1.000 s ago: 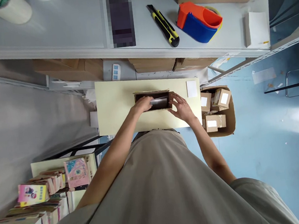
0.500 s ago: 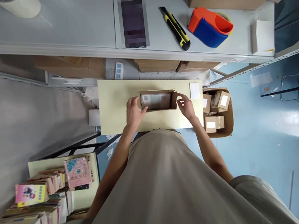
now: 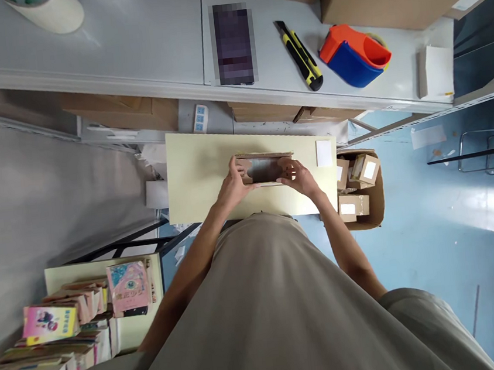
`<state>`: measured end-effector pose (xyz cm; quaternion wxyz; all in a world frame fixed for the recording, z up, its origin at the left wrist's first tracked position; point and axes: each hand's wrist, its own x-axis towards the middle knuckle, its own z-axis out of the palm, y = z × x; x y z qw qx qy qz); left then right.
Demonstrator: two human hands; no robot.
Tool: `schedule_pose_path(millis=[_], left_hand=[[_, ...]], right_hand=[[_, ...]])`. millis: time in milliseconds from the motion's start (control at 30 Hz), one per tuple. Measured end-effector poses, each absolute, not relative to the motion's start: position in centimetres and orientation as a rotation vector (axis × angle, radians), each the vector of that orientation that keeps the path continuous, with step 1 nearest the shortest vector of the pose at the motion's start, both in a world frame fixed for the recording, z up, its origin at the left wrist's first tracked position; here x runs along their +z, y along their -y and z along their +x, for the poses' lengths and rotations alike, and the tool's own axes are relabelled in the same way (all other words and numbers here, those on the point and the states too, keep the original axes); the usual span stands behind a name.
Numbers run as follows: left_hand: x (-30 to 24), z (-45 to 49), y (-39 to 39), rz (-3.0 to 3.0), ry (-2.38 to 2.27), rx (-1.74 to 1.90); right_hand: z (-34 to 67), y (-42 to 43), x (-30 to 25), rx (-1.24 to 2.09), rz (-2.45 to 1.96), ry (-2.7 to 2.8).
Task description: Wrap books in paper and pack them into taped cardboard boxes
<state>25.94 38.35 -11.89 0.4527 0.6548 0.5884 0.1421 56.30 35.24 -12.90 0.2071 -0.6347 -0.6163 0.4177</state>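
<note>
A small oblong cardboard box (image 3: 264, 155) lies on the pale yellow table in front of me, its top partly uncovered. At its left end my left hand (image 3: 232, 188) is closed round the edge, with fingers on the short flap, which is folded inward. The opposite short flap is folded in too, under the curled fingers of my right hand (image 3: 301, 179), whose thumb lies by the near edge. Between the flaps a dim greyish strip of the inside shows; what lies there is hard to make out.
A white paper (image 3: 323, 153) lies on the table's right side. An open carton (image 3: 373, 207) of small boxes stands right of it. The shelf ahead bears a utility knife (image 3: 299, 54) and a tape dispenser (image 3: 354, 55). Books (image 3: 127, 286) are stacked at lower left.
Both hands have moved onto the box ends, and both short flaps are now folded inward over the opening. The printed contents seen before are largely covered. The view has shifted slightly.
</note>
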Motion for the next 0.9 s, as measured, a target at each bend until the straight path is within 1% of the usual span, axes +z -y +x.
schedule_pose_path(millis=[100,267,400,533,700,900], left_hand=[[-12.0,25.9,-38.8,1.597,-1.51,0.437],[-12.0,25.9,-39.1,1.677,-1.615,0.466],[-12.1,25.7,-39.2,1.669,-1.685,0.489],[-11.8,25.5,-39.8,1.692,-1.68,0.416],[-11.2,25.3,-41.1,1.757,-1.561,0.307],[-11.0,25.4,-41.2,1.735,-1.589,0.314]], right_hand=[[56.5,-35.2,-12.9,1.131,-1.789,1.697],[56.6,-34.8,-12.8,0.931,-1.906,1.719],[56.7,-34.2,-13.0,0.849,-1.971,1.682],[56.8,-34.3,-13.6,0.846,-1.938,1.65],[56.8,-35.3,-14.6,0.881,-1.875,1.765],[56.7,-35.7,-14.7,0.849,-1.921,1.767]])
